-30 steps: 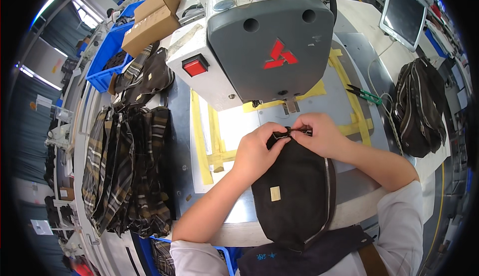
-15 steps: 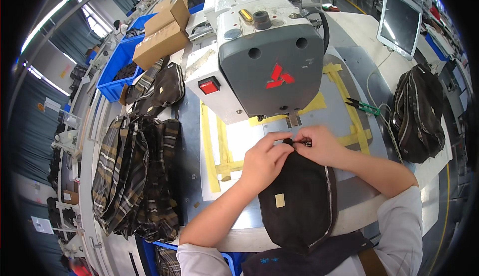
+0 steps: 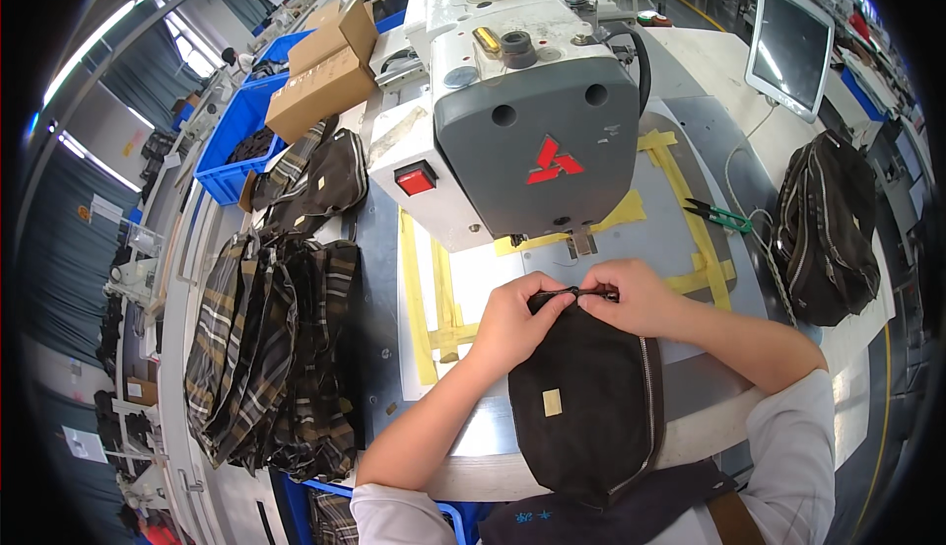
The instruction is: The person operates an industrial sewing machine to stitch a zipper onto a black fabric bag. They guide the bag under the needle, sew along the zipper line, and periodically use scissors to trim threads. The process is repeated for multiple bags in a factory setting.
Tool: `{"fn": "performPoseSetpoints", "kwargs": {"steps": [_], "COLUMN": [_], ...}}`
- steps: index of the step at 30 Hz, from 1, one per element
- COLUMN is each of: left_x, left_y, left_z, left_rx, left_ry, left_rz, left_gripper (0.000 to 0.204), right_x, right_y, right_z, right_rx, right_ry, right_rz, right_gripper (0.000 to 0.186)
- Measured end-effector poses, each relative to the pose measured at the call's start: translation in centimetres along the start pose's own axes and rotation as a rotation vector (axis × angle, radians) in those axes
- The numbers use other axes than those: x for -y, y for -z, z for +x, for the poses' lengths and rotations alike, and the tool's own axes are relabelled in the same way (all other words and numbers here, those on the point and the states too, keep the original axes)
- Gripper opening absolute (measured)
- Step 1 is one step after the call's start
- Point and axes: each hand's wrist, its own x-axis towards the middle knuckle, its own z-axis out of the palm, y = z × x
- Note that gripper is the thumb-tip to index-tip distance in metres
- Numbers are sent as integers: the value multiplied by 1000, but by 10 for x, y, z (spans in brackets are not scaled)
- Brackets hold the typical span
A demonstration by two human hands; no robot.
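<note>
A dark brown fabric pouch (image 3: 601, 407) with a silver zipper down its right side and a small pale tag hangs over the table's front edge toward me. My left hand (image 3: 514, 320) pinches the left part of its far end between thumb and fingers. Close beside it, my right hand (image 3: 631, 297) pinches the same end, the two thumbs nearly touching. A dark strip or folded edge shows between the fingers; its details are hidden. Just beyond my hands is the sewing machine head (image 3: 537, 141), grey and white, with its metal presser foot (image 3: 581, 242) over the plate.
Plaid fabric pieces (image 3: 271, 348) are heaped at the left, with dark pouches (image 3: 330, 175) behind them. More dark pouches (image 3: 828, 230) lie at the right, near green-handled thread snips (image 3: 724, 215). Yellow tape (image 3: 705, 239) marks the work plate. A screen (image 3: 788, 47) stands far right.
My left hand has shifted slightly left and down, its fingers less bunched, baring more of the pouch's dark far edge. My right hand has moved slightly nearer me.
</note>
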Motion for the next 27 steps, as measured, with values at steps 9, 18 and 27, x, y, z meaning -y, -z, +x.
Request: {"fn": "performPoseSetpoints", "kwargs": {"steps": [9,18,27], "left_x": [3,3,-1], "left_y": [-2,-2,-3], "left_z": [-1,0,-2], "left_rx": [5,36,-9], "left_ry": [-68,4,-50], "left_rz": [70,-22,43], "left_gripper": [16,18,12], "right_x": [-1,0,0], "right_y": [3,-3,-3], "right_z": [5,1,0], "right_rx": [18,-132,-147], "right_ry": [22,283,275], "right_rz": [-64,-306,-278], "right_gripper": [18,13,12]}}
